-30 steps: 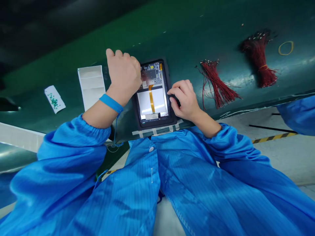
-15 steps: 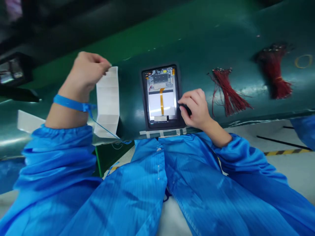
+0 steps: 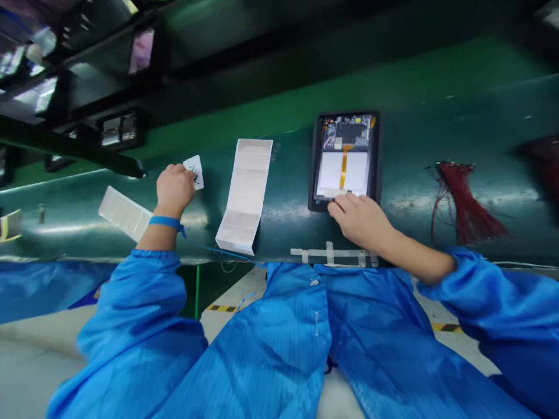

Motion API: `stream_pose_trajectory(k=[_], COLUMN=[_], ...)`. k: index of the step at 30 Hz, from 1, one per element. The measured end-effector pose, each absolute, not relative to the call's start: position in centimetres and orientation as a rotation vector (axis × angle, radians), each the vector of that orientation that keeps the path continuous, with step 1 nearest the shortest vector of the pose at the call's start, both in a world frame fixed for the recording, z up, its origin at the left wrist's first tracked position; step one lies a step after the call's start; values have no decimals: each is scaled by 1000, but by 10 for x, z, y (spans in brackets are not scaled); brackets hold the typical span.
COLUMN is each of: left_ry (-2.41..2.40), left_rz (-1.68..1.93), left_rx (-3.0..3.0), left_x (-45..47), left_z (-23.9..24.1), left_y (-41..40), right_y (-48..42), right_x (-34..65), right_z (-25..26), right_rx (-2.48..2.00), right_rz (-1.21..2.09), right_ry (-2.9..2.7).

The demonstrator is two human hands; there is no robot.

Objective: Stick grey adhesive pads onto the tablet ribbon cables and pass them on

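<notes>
My left hand [image 3: 173,189], with a blue wrist strap, is closed on a small white card [image 3: 197,170] with green marks, left of a long creased strip of pale label sheet [image 3: 250,189]. A tablet [image 3: 356,169] with its back off lies in a black tray [image 3: 311,186], showing a circuit board, pale battery cells and an orange ribbon. My right hand [image 3: 362,220] has its fingers curled over the lower edge of tablet and tray. Its fingertips cover part of that edge, and anything small under them is hidden.
Bundles of red wires [image 3: 467,201] lie at the right. A second label sheet [image 3: 124,212] is behind my left wrist. Pieces of whitish tape [image 3: 329,254] mark the front table edge. A dark bar [image 3: 87,148] and more trays [image 3: 120,131] are at upper left.
My left hand has moved away left of the label strip, the card now visible. My right hand went from the tray's right side to its lower edge; the tray sits farther from the table edge.
</notes>
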State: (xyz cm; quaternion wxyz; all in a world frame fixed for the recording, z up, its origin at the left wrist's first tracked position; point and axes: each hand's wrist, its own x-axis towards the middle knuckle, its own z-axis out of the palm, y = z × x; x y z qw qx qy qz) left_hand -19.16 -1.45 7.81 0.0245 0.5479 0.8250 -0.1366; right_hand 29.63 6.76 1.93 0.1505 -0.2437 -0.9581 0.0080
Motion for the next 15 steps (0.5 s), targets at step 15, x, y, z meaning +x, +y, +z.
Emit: stream_pose_trajectory(k=[15], left_ry=[2571], left_rz=[7], left_rx=[1235], left_x=[-90], left_z=[63], left_y=[-104], right_y=[182], right_x=[159], right_z=[51], right_rx=[-1018], right_rz=[173], right_ry=[-2689])
